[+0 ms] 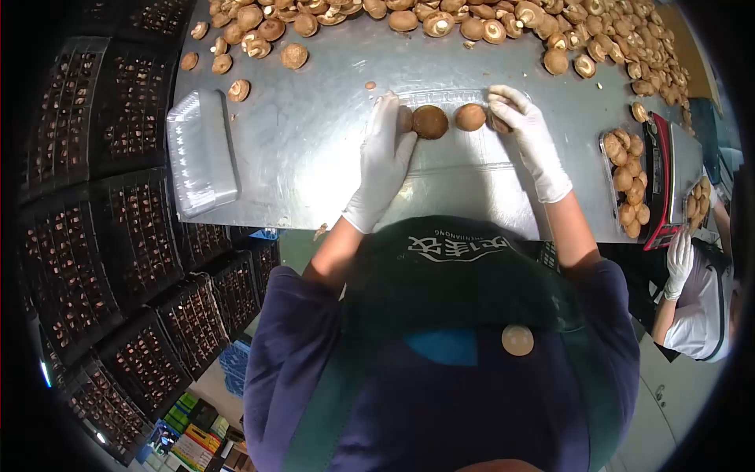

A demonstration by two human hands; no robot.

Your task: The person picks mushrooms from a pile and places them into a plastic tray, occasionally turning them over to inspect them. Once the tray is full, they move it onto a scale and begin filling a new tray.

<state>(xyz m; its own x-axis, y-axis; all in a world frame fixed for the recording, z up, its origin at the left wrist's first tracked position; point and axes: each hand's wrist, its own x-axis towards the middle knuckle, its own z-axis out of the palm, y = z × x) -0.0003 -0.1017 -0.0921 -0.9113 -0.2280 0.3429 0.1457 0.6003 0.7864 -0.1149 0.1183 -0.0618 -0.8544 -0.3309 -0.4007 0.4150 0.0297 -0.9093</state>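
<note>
In front of me on the metal table lies a clear plastic tray (456, 167), with brown mushrooms in a row along its far side. My left hand (381, 161), in a white glove, closes on a mushroom (405, 119) at the row's left end, partly hidden by the fingers. Beside it sit a darker, larger mushroom (430, 123) and a lighter mushroom (470, 117), neither held. At the right end, the gloved fingers of my right hand (528, 134) are bent around another mushroom (498, 124), mostly covered by the hand.
A large heap of mushrooms (487, 20) spreads along the table's far side. Nested clear trays (201, 153) stand at left. To the right are a filled tray (627, 181), a red-edged scale (668, 177) and a co-worker's gloved hand (679, 263) near another filled tray (697, 203). Crates (134, 212) line the left.
</note>
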